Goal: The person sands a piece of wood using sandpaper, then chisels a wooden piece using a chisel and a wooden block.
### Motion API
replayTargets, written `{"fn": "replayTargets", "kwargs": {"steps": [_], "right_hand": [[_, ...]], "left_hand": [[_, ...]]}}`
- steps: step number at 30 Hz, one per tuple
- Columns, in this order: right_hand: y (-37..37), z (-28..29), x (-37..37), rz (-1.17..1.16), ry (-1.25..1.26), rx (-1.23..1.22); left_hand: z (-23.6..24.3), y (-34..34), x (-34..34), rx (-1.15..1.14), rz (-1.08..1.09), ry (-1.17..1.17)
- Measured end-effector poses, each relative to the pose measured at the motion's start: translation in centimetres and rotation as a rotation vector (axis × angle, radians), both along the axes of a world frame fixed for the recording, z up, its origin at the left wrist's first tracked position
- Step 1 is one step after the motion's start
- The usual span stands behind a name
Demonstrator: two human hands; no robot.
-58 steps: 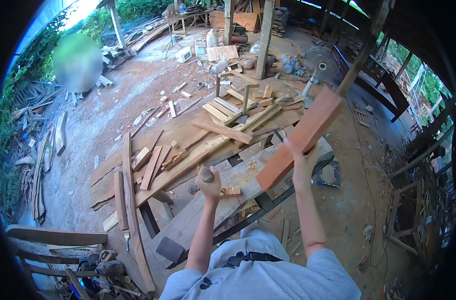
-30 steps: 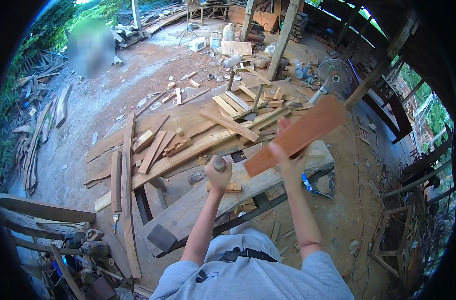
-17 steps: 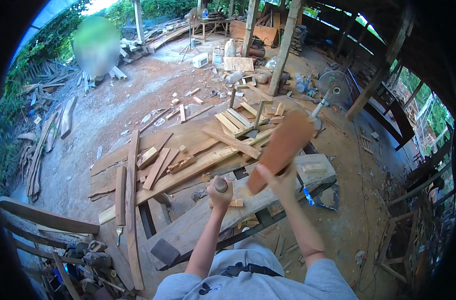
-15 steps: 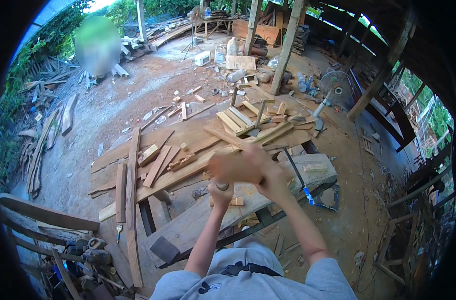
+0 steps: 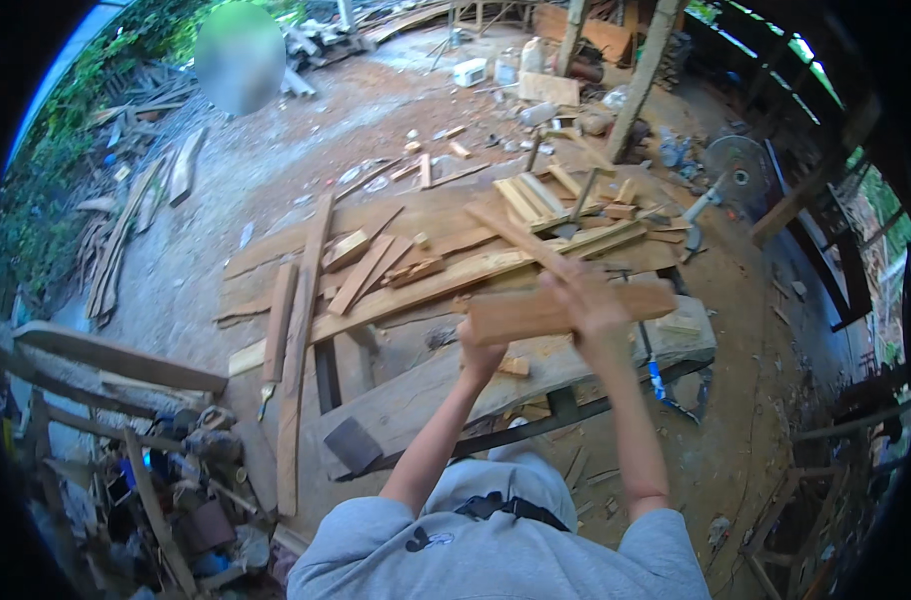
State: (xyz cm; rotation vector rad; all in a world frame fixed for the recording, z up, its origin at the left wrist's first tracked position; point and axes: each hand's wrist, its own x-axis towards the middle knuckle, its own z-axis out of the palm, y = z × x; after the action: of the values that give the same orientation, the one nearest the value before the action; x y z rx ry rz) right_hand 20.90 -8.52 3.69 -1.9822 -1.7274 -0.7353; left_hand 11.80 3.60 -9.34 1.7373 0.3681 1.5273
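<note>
Far left: A curved dark board [image 5: 121, 358] stretches above a jumble of scrap wood and odds and ends.
Brush: A paintbrush [image 5: 267, 398] lies bristles down beside a long brown plank [image 5: 308, 300].
Tabletop: The weathered tabletop [image 5: 406, 418], a thick grey slab, runs up to the right, a dark squarish pad [image 5: 353, 445] on its near end.
Left hand: The left hand [image 5: 481, 355] is raised over the slab, fingers curled; the block's end covers its top, so what the grip encloses cannot be told.
Wood offcut: A small yellowish offcut [image 5: 514, 367] sits on the slab, just right of that hand.
Reddish block: A long reddish-brown block [image 5: 521, 317] is held nearly level above the slab, its left end in front of the left hand; whether the two touch is unclear.
Right hand: The right hand [image 5: 598, 315], slightly blurred, clasps the block around its middle.
Blue-handled tool: A tool with a blue handle [image 5: 657, 381] angles at the slab's near edge.
Far right: A pale wood piece [image 5: 681, 325] rests on the slab's far end; a standing fan [image 5: 738, 177] tilts beyond.
</note>
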Motion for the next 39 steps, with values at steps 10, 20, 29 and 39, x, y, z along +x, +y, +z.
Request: {"fn": "replayTargets", "kwargs": {"steps": [10, 20, 29, 39], "right_hand": [[-2.5, -15.9, 1.5, -0.540, 1.066, 0.837], [-2.4, -18.5, 1.9, -0.278, 1.144, 0.735], [-0.2, -20.4, 1.6, -0.322, 1.039, 0.674], [-0.5, -12.3, 1.9, -0.053, 0.793, 0.578]], "left_hand": [[-0.2, -0.4, -1.6, -0.303, -0.059, 0.055], [-0.3, -1.0, -1.8, -0.260, -0.046, 0.074], [-0.1, -1.3, -1.6, -0.293, -0.133, 0.133], [-0.6, 0.1, 0.7, -0.238, -0.106, 0.132]]}}
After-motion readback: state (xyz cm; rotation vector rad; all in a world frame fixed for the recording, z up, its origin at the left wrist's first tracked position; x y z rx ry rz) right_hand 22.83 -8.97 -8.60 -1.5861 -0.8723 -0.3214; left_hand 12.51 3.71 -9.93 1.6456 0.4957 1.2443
